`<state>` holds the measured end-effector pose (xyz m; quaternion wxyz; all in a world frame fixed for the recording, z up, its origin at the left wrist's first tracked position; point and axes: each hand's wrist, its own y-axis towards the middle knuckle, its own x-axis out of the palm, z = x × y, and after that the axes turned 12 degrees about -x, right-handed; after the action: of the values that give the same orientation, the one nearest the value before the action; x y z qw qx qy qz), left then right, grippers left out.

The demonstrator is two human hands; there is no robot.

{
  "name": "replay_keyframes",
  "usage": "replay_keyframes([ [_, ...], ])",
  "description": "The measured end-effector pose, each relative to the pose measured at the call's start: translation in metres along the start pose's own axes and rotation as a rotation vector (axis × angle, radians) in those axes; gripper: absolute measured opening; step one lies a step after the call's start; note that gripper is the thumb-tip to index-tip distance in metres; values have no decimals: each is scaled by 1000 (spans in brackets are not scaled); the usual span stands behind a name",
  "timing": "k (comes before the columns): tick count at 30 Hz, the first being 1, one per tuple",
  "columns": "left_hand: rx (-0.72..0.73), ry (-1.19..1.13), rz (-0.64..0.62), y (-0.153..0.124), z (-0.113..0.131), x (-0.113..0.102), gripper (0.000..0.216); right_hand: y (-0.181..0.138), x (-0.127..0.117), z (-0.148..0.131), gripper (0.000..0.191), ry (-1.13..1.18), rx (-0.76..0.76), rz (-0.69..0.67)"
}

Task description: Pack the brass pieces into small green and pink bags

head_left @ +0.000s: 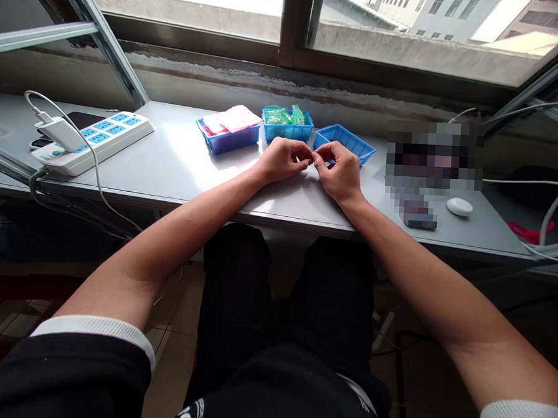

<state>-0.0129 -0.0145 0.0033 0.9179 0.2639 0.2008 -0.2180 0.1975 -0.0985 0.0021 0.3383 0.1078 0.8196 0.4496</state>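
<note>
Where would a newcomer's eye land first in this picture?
Probably on the bare left hand and bare right hand, close together at the fingertips over the pale grey tabletop; anything between them is too small to tell. Next, perhaps the blue plastic basket of crinkled green plastic behind them, then the long white blue-socketed power strip on the left.

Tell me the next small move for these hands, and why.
Probably ease the left hand and right hand slightly apart: their fingertips meet or nearly meet over the table, so whatever they may pinch cannot be made out.
</note>
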Motion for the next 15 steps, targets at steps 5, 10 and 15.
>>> replay_keyframes([
  [5, 106, 154, 55, 2, -1, 2, 25, 3, 0, -2, 20, -76, 3, -30],
  [10, 96, 150, 98, 5, -3, 1, 21, 5, -2, -7, 22, -107, 10, -40],
  [15, 98, 46, 154, 2, -2, -1, 20, 6, -1, -7, 25, -91, -8, -43],
])
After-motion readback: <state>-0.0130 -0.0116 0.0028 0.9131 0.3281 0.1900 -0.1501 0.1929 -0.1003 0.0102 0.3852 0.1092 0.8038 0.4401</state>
